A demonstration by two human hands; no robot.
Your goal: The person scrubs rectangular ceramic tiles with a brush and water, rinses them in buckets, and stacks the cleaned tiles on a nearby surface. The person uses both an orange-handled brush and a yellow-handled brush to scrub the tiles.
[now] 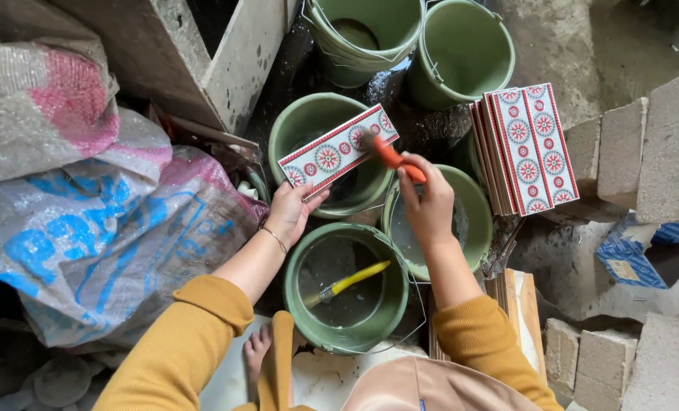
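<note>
My left hand point(290, 209) holds a long patterned tile point(338, 147), red, white and teal, over a green bucket point(293, 125). My right hand point(427, 198) grips an orange-handled brush point(396, 157) whose head touches the tile's right end. A stack of matching tiles point(528, 148) stands on edge to the right. Just below my hands, another green bucket point(309, 312) holds a yellow-handled brush point(351, 281).
Several more green buckets point(465, 46) crowd the wet ground. Woven plastic sacks point(88, 228) pile up at left. Grey concrete blocks point(644, 144) stand at right, more point(621, 358) at lower right. A concrete slab point(240, 53) leans at top. My bare foot point(255, 346) shows below.
</note>
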